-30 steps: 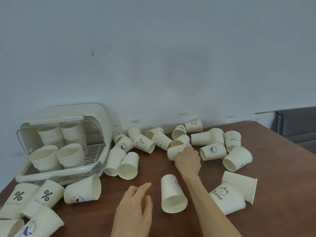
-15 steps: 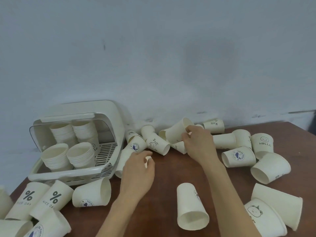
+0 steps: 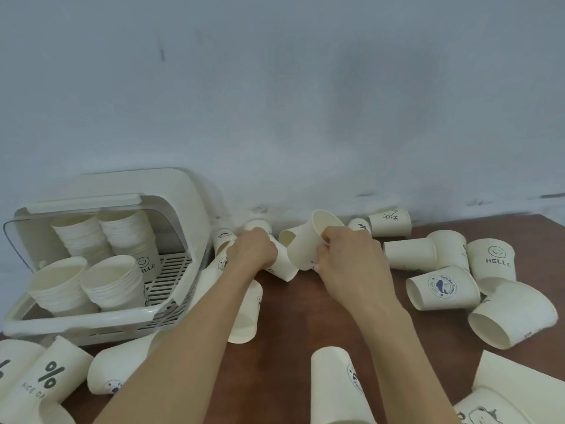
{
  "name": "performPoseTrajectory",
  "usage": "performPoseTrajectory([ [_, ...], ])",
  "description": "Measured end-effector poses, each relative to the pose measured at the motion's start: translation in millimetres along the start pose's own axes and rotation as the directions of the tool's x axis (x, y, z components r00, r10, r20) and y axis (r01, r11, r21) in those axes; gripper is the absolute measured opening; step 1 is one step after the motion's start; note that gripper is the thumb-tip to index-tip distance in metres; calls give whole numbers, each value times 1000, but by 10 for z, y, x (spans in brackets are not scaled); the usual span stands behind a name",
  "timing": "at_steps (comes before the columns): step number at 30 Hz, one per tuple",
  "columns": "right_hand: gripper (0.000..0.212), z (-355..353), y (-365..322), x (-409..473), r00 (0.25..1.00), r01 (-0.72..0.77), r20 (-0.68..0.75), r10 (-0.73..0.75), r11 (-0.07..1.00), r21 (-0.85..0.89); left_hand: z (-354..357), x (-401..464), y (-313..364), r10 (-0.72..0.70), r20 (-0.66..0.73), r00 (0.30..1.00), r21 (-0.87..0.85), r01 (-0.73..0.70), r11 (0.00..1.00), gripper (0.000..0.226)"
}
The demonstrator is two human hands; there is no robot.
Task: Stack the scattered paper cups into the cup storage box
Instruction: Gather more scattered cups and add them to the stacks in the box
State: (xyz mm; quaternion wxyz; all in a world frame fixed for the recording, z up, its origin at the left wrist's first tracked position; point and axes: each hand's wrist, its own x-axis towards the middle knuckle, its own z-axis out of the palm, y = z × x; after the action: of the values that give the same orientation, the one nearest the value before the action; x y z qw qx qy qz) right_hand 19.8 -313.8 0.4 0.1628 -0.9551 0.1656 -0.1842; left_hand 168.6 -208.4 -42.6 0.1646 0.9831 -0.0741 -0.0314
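Note:
My right hand [image 3: 351, 258] grips a plain white paper cup [image 3: 308, 240], lifted off the table and tilted with its mouth toward the wall. My left hand [image 3: 252, 250] curls round another cup [image 3: 282, 267] that lies on its side at the back of the table. The cream cup storage box [image 3: 76, 319] stands open at the left, with several stacks of nested cups [image 3: 110, 276] inside. Many more paper cups lie scattered on the brown table [image 3: 293, 319].
Printed cups lie at the right, among them a "HELLO" cup [image 3: 492, 261] and a whale-logo cup [image 3: 443, 289]. "%" cups [image 3: 42, 384] crowd the front left corner. One cup [image 3: 336, 390] lies near the front edge. A pale wall runs behind the table.
My right hand has lifted its cup higher off the pile. My left hand has moved from the table's middle to the back and closed on a lying cup.

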Motion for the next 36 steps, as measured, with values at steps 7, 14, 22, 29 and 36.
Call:
performPoseTrajectory([
  [7,11,-32,63,0,999,-41,-22,41,999,-13,22,47,56,-20,43,999,-83,23,996,20],
  [14,9,0,116,4,995,-98,-33,98,995,-2,-42,-123,26,96,-37,995,-399,-103,911,11],
  [22,10,23,112,41,988,-117,-94,120,993,32,-447,-556,-250,146,-240,960,-466,-246,850,10],
  [29,13,34,-117,-52,995,-12,-96,11,1000,-9,-651,-980,-534,177,-365,914,-415,-330,848,13],
  [36,15,86,-395,-177,993,102,-60,-106,993,-66,-804,-1293,-928,163,-446,880,-332,-332,883,7],
])
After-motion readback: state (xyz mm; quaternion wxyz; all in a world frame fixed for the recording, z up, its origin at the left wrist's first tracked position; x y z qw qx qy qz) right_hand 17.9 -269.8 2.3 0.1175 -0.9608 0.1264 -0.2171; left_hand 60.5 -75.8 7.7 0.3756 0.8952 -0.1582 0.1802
